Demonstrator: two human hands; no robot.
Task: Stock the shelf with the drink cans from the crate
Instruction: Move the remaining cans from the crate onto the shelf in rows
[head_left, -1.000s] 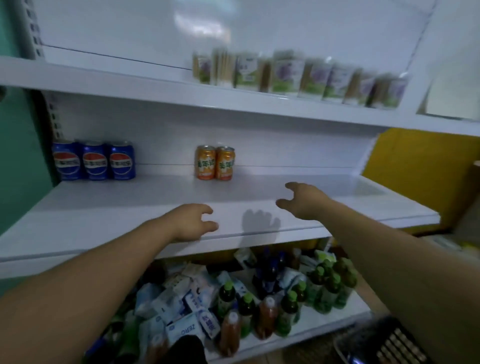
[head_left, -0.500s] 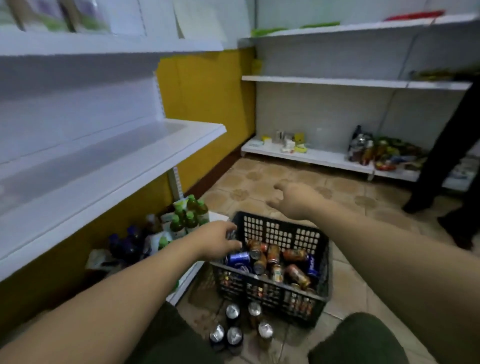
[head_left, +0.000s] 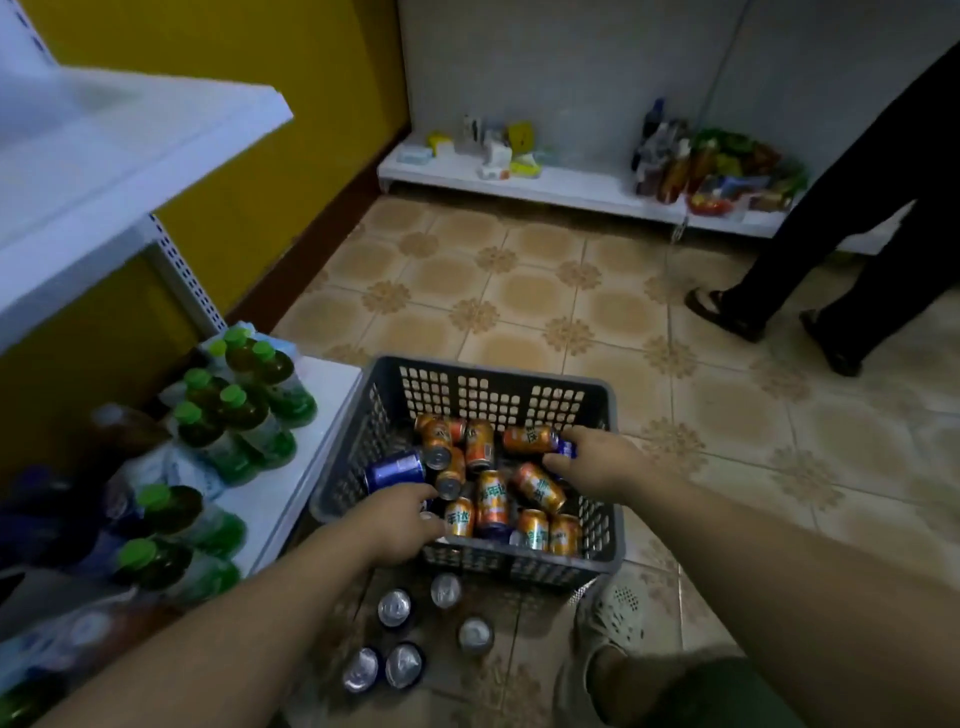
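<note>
Head, left hand, right hand inside crate walls

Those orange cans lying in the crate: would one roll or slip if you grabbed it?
Likely rigid and smooth: the orange can looks like glossy, undented metal, so perhaps a little slippery. It lies on its side atop others in the crate, so a nudge would probably roll it and shift its neighbours.

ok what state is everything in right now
crate, on the floor, holding cans
orange cans, lying jumbled in the crate
large blue can, on its side in the crate
floor cans, standing upright
left hand, in the crate, grip unclear
right hand, pinching small blue can
</note>
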